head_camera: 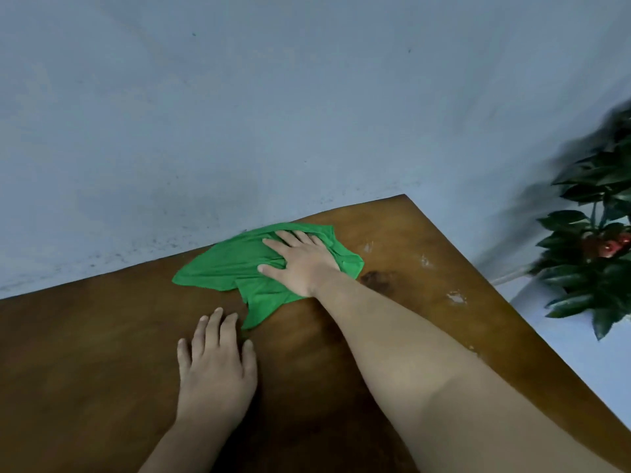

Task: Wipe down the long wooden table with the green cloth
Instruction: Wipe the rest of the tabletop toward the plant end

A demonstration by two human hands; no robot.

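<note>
Right hand (pixel 300 259), centre of frame: palm down on the green cloth (pixel 232 268), fingers spread flat and pressing the fabric, thumb splayed toward lower left; nothing pinched, cloth bunches in folds under the fingertips. Forearm runs down to the lower right corner

Left hand (pixel 216 361), lower centre-left: flat on the bare wood, fingers extended and slightly apart, thumb out to the right; index fingertip sits just beside the cloth's lower tail, contact cannot be told

Green cloth: one, crumpled and spread unevenly, lying on the wooden table (pixel 85 353) near its far edge against the wall (pixel 239 97), a little left of the far corner in the upper-middle of frame

Counts: two hands, one cloth, one table, one plant (pixel 594 254)

Table surface: dark stain (pixel 375 279) just right of the cloth; several pale scuffed patches (pixel 456 297) toward the right edge

Plant at right edge of frame, dark leaves, a few small red fruits, blurred at the top; stands off the table

No writing, brand or label readable anywhere
</note>
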